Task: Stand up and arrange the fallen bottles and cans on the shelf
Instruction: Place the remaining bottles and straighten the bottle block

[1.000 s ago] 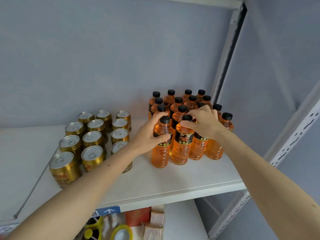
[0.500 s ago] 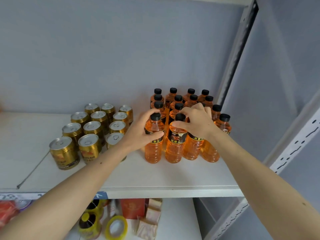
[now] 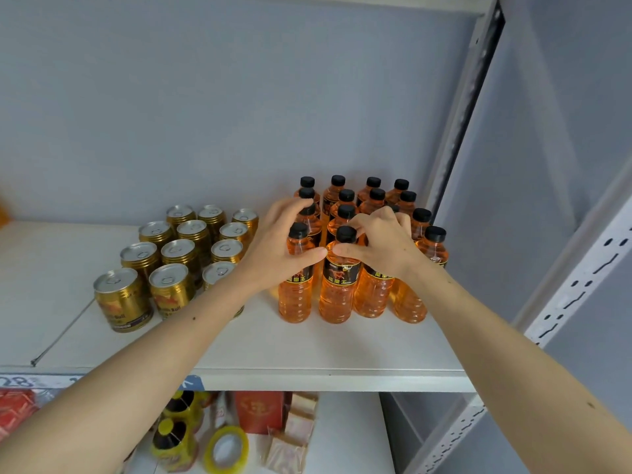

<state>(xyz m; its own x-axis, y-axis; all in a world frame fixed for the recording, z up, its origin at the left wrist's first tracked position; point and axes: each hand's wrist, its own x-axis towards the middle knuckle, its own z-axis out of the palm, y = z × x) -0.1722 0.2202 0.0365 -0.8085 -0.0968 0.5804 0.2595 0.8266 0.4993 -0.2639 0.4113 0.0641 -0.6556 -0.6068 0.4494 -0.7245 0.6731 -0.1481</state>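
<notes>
Both hands at the front row of upright bottles on the shelf.

The bottles stood at the shelf's right end, long axes vertical, black caps up. The left hand curled round the front-left bottle, thumb across its shoulder; the right hand pinched the neck of the next bottle. The cans stood upright to the left, lids up.

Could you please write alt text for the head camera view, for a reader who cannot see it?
Two bare hands adjust upright orange bottles on a white shelf: the left hand wraps the front-left bottle, and the right hand pinches the neck of its neighbour. Gold cans stand in rows to the left.
</notes>
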